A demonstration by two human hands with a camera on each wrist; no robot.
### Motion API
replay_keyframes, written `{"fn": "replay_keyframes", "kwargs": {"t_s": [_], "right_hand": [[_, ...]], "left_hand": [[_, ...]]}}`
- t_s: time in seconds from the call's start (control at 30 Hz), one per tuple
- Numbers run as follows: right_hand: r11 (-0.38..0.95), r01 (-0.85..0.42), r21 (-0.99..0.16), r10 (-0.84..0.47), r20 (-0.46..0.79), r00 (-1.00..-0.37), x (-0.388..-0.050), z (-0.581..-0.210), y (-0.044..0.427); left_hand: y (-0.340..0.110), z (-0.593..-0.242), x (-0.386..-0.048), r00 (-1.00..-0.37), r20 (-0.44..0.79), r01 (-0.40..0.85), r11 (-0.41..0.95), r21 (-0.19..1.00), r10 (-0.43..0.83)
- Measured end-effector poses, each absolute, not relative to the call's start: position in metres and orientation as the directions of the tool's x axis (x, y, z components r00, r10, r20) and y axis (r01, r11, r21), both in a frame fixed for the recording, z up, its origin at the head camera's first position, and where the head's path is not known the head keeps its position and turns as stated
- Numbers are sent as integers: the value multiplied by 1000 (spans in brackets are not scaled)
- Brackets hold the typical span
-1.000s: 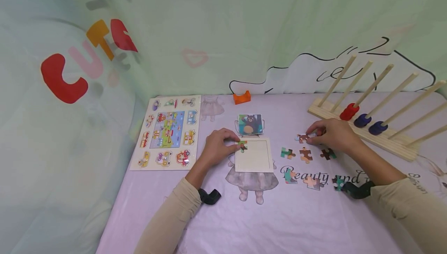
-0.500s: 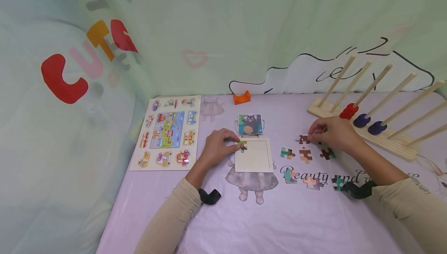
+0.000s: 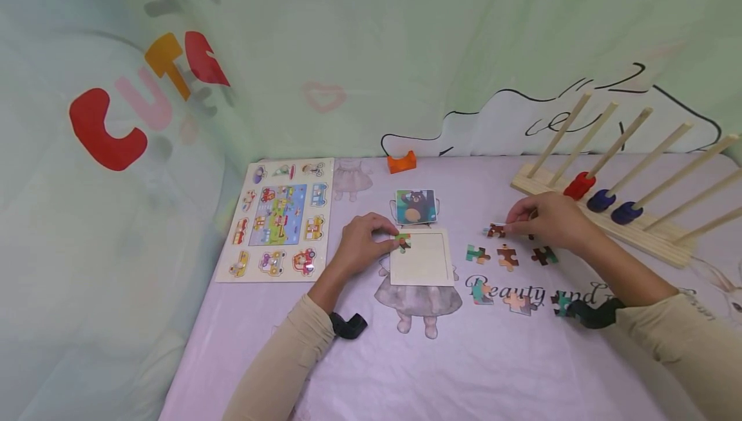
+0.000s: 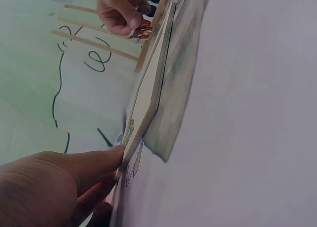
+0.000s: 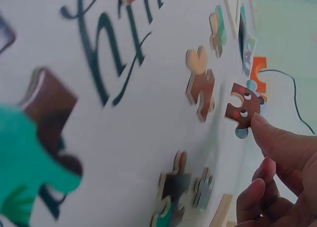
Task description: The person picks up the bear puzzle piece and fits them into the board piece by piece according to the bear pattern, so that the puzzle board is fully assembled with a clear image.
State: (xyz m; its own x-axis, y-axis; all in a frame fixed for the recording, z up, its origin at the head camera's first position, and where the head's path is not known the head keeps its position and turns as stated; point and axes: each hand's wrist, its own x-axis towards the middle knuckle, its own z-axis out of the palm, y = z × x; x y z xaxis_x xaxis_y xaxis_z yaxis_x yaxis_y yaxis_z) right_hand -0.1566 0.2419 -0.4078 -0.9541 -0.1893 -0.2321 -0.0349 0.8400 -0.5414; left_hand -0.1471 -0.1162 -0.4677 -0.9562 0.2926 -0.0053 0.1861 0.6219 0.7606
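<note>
Between thumb and fingers, my right hand (image 3: 551, 218) pinches a brown jigsaw piece (image 5: 243, 108) with a bear's face, raised off the cloth in the right wrist view. My left hand (image 3: 364, 244) holds the upper left corner of a pale wooden puzzle board (image 3: 426, 263), its thumb (image 4: 101, 165) against the board's edge. One green and brown jigsaw piece (image 3: 404, 242) lies in that corner of the board. Just behind the board is a bear picture card (image 3: 415, 207). Several loose pieces, such as a brown one (image 3: 508, 257), lie below my right hand.
A wooden rod stand (image 3: 603, 215) with red and blue beads is close behind my right hand. To the left lies a vehicle puzzle board (image 3: 278, 215). An orange curved block (image 3: 402, 161) sits at the back, near the curtain (image 3: 371, 54).
My right hand has shifted slightly left with the bear-face jigsaw piece. The left hand stays at the board's corner.
</note>
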Motion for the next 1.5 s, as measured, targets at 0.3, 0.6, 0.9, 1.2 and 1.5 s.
{"fn": "replay_keyframes", "kwargs": {"t_s": [0.3,0.6,0.9,1.2,1.5], "right_hand": [[833,-58,-550,-216,-226,-950,-160,-407,223],[805,-96,-586,-272,-220,-937,-163,-405,197],[789,-121,-603,-338,-261,-904,-164,-407,168],[761,-156,-629,-388,-250,-887,-163,-412,143],[757,-199,-623,-415,-222,-882,-164,-413,127]], "left_hand": [[-116,-467,-147,-957,-9,183,626,758,291],[-116,-466,-147,-958,-20,173,629,758,288],[-115,-468,-148,-958,-17,175,629,757,287],[-116,-466,-147,-959,-19,172,632,755,284],[-116,-466,-148,-958,-18,173,628,759,286]]}}
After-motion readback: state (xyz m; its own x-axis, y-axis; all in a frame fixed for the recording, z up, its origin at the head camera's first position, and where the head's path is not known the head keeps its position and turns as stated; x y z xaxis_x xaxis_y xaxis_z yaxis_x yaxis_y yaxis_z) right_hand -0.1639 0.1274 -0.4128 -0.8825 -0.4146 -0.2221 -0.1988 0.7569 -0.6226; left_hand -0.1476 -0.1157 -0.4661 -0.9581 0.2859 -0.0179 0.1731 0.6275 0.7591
